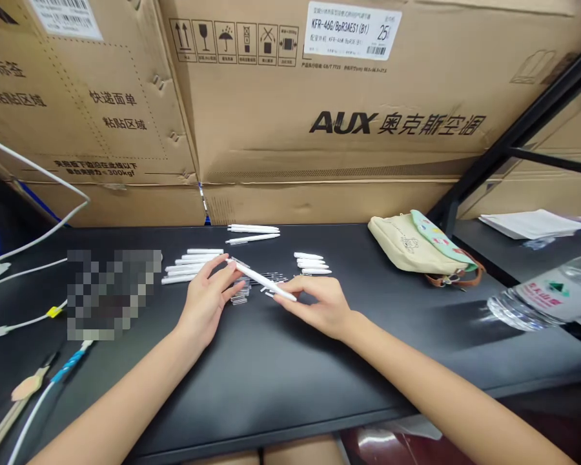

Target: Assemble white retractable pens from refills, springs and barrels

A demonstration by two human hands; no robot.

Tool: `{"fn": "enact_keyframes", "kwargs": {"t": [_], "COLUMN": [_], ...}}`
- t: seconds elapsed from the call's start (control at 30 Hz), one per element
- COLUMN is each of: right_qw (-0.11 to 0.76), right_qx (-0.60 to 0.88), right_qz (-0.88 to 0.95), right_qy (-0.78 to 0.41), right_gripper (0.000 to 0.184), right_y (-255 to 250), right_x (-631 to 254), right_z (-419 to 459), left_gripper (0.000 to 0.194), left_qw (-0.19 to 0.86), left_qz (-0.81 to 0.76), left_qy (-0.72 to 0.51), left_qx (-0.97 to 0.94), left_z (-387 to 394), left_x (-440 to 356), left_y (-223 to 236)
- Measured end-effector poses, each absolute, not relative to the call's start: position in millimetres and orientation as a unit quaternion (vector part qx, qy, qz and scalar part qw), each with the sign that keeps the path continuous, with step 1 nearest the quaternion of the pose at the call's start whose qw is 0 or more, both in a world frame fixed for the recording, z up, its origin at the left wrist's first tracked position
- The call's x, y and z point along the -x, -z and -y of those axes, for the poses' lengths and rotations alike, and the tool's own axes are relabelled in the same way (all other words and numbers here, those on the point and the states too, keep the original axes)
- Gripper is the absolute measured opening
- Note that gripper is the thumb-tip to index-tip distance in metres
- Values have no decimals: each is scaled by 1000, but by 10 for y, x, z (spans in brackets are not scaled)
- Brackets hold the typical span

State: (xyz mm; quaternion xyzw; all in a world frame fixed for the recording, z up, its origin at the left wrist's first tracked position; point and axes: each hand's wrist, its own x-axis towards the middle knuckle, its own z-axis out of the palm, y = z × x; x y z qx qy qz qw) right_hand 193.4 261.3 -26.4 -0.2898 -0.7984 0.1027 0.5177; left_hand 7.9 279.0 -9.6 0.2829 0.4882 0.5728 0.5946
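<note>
A white pen [257, 276] with a clip is held slantwise above the dark table between both hands. My left hand [207, 294] pinches its upper end near the clip. The lower, tapered end is gripped by the fingertips of my right hand [319, 303]. Beneath the pen lie several small clear clips [241, 296] and thin refills [270, 278], partly hidden by the hands. Left of them rest several white pen barrels [193, 259]. Several short white tapered pen parts [312, 263] lie to the right. Farther back are a few white pens with clips [253, 234].
Large cardboard boxes [271, 129] stand along the back. A cream and green pouch [416, 242] and a clear water bottle [542, 294] are on the right. On the left, a pixelated object [111, 294] lies among white cables [33, 413]. A black metal frame [494, 161] rises at right.
</note>
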Motion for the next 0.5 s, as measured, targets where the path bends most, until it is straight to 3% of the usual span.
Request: {"fn": "enact_keyframes", "kwargs": {"t": [0.5], "right_qw": [497], "right_qx": [288], "right_qz": [812], "right_qy": [-103], "right_gripper": [8], "right_y": [271], "right_x": [-1937], "right_z": [-2597], "left_gripper": [13], "left_qw": [594], "left_qz": [-487], "left_qy": [-586], "left_qx": [-259], "left_z": [-2786], "left_x": [-57], "left_y": [70]}}
